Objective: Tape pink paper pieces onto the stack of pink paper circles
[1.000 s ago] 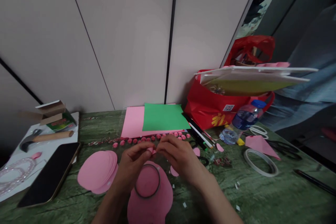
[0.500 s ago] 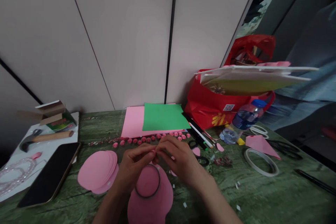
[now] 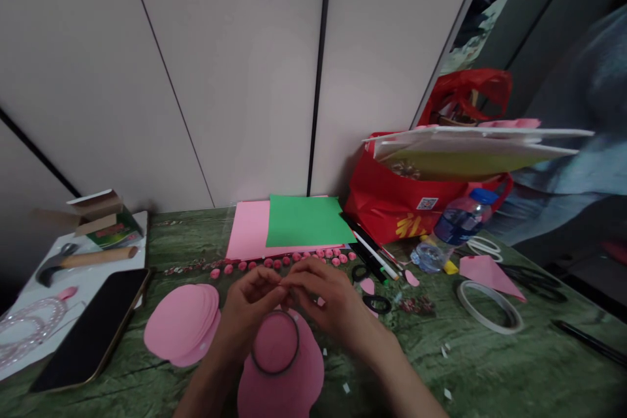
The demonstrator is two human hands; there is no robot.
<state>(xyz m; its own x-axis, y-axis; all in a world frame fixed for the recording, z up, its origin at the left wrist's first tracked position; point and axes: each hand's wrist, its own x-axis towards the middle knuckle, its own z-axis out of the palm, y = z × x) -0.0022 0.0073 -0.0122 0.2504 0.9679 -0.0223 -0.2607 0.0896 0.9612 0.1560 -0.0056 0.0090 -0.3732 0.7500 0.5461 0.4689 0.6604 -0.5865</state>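
My left hand point(image 3: 251, 304) and my right hand point(image 3: 329, 294) meet at the fingertips over the middle of the table, both pinched closed. The small pink paper piece between them is now almost wholly covered by the fingers. Just below lies a dark ring point(image 3: 296, 347) on top of pink paper cutouts point(image 3: 279, 395). Beyond the fingers runs a row of small rolled pink paper flowers point(image 3: 242, 266). Left of my left hand sits a stack of round pink paper cutouts point(image 3: 179, 320). Black-handled scissors point(image 3: 377, 304) lie to the right of my right hand, partly hidden.
At the back are green paper point(image 3: 308, 222) and pink paper point(image 3: 247, 228). A red bag point(image 3: 382, 202), bottle point(image 3: 460, 219), tape roll point(image 3: 463, 297) and pens point(image 3: 377, 251) are right. A phone point(image 3: 93, 333), hammer point(image 3: 98, 256) and box point(image 3: 110, 225) are left. A person stands far right.
The fingers have rolled and closed over the pink paper piece, which showed more clearly a second ago. My right hand has shifted slightly. The person at the right has moved a little.
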